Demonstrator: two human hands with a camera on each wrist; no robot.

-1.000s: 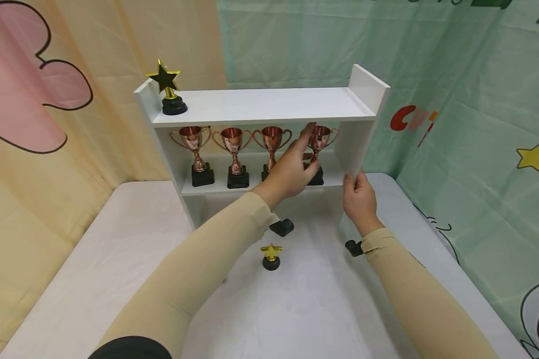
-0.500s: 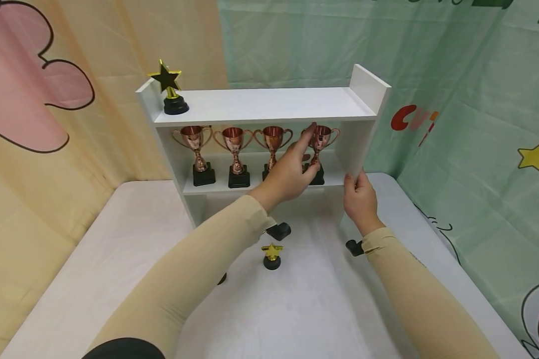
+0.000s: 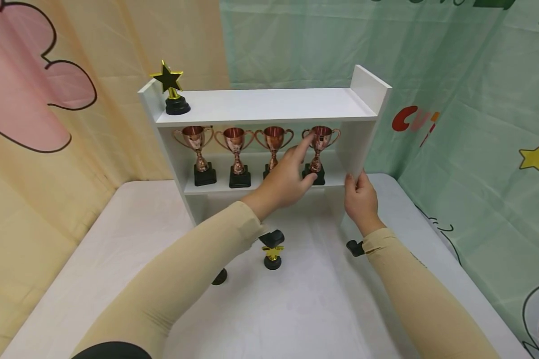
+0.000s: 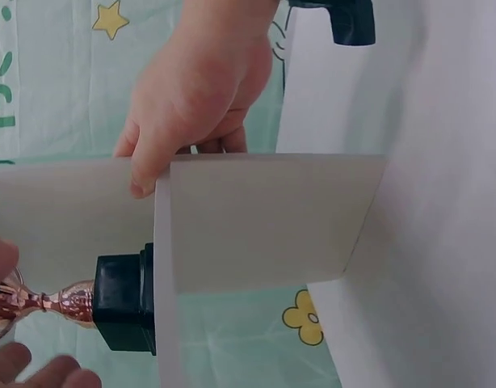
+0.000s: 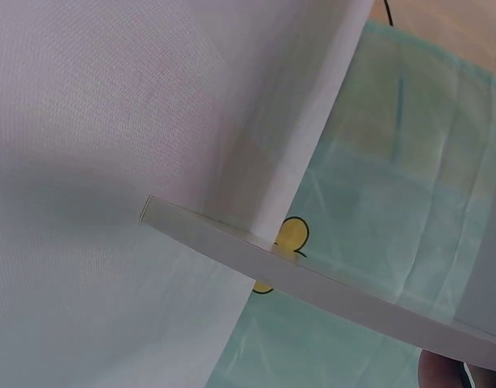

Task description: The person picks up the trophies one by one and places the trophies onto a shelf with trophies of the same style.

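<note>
My left hand [image 3: 279, 180] is at the rightmost copper trophy cup [image 3: 325, 138] on the middle shelf, its fingers spread. In the left wrist view the thumb and fingertips [image 4: 58, 373] stand apart on either side of the stem, and the black base [image 4: 123, 301] rests on the shelf board. My right hand [image 3: 361, 202] grips the front edge of the white shelf unit's right side panel [image 3: 358, 149]. The right wrist view shows mostly the panel edge [image 5: 313, 287], with a bit of finger at the bottom right corner.
Other copper trophy cups [image 3: 194, 137] stand in a row to the left. A gold star trophy [image 3: 173, 99] is on the top board's left end. On the white table [image 3: 296, 309] are a small gold star trophy [image 3: 273, 260] and a dark round base [image 3: 220, 277], partly behind my left sleeve.
My left fingers have loosened from the rightmost trophy cup and drawn back slightly to the left, baring more of its cup and base. My right hand has stayed on the panel.
</note>
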